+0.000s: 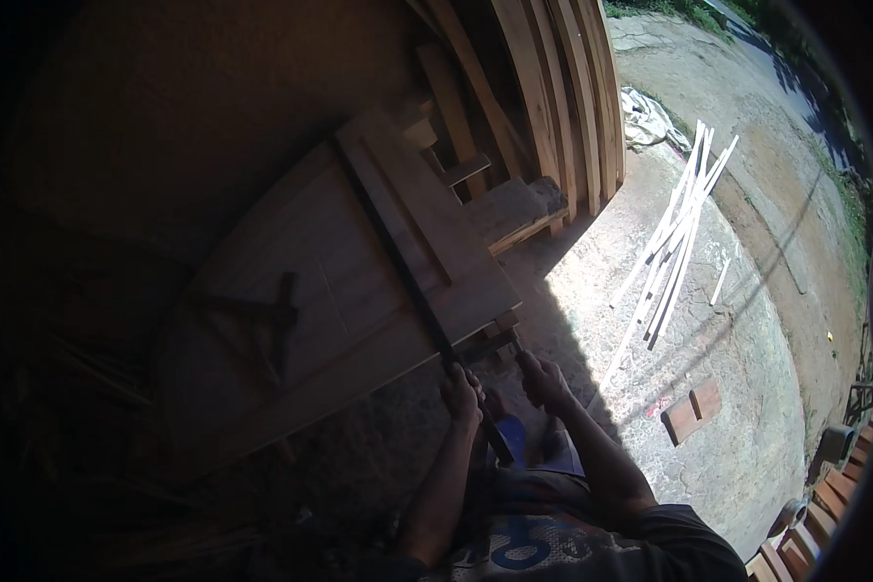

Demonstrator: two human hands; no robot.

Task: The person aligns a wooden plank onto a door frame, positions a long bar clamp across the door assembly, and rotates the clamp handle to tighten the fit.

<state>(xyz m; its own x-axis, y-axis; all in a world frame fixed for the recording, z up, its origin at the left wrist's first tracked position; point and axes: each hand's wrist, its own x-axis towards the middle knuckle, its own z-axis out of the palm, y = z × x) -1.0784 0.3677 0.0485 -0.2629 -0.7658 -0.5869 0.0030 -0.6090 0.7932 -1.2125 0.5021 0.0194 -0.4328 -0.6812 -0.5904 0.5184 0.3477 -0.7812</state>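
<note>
I see the long dark bar [388, 233] lying slantwise over a pale wooden panel [272, 252], from its far edge to past its near edge, toward the person's body. The left hand [462, 393] is wrapped around the bar just beyond the panel's near edge. The right hand [545, 381] is closed at the right end of a short dark crosspiece [490, 343] that meets the bar; shadow hides the exact grip from me. Right of the bar, a narrow wooden strip [407, 213] lies on the panel; to the left I make out a dark angled piece [283, 310]. Farther off, tall boards [563, 97] stand upright. On the sunlit ground to the right, white strips [684, 228] lie in a loose bundle, with a brown wooden piece [687, 419] nearer me.
</note>
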